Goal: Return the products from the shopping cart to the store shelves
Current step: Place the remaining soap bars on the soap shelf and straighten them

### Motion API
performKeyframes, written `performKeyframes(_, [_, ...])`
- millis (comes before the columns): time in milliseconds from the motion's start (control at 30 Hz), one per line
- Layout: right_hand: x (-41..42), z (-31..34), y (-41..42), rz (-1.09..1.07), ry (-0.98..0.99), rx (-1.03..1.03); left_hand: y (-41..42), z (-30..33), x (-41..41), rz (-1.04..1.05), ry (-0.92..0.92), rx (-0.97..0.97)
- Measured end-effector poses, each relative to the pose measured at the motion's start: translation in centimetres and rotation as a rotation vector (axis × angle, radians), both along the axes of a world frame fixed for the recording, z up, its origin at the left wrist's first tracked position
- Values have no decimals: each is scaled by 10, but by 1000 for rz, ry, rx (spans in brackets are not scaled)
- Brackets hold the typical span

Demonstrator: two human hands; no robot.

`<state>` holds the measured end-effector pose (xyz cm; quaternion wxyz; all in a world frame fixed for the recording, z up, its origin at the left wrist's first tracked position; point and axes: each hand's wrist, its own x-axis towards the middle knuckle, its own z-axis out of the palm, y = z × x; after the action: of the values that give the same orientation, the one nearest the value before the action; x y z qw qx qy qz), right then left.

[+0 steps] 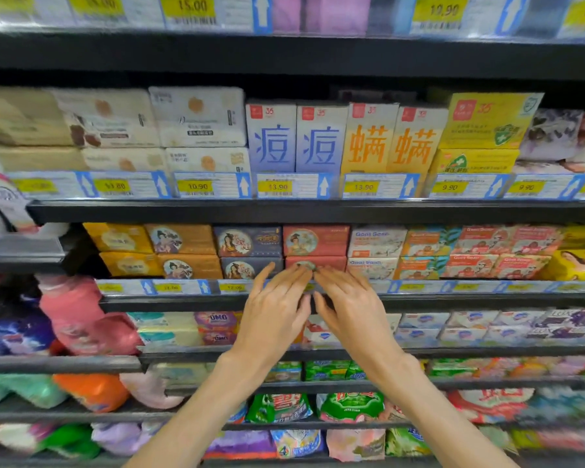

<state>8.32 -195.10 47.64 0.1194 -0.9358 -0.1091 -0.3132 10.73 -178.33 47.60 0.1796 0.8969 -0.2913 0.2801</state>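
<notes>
Bare forearms, two, rise from the near edge toward the shelving. Left hand [277,309]: fingers straight, slightly spread, tips resting on the front of the red soap box [328,263]. Right hand [348,309]: fingers likewise extended, tips meeting the same box face beside the left fingertips. Neither hand curls round anything.

Shelving unit [284,211]: dark metal tiers, flat front lips, clear plastic price strips [294,186] with yellow tags and blue-and-white arrows.

Soft bagged refills [81,319], far left: glossy pink, blue and orange pouches, rounded, slumped.

Upper tier, tall cartons: two pale lilac [296,140] with large blue characters, two cream-orange [394,140] with orange characters, matte card, upright. Right of these, flat yellow cartons [487,123], stacked. Left, cream wrapped bars [196,116], rectangular.

Middle tier, small rectangular boxes stacked two high: yellow, orange, navy [247,241], then red, each with a round portrait medallion. Red soap box sits in the lower row of the red stack, directly under its twin [314,240], at the shelf front. Right: white goat soap boxes [375,243].

Lower tiers: crinkled green packets [352,405], blurred.
</notes>
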Motion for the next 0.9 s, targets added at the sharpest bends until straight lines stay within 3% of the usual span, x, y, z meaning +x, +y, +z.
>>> performKeyframes(567, [-3,-4,3,0,-29,32,1,0,0,20,32,-89])
performKeyframes(733, [-6,16,-11,19,-166,96,3,16,-2,22,-131,-134])
performKeyframes(900, [8,56,-25,-160,-239,30,-3,41,20,172,-247,-101])
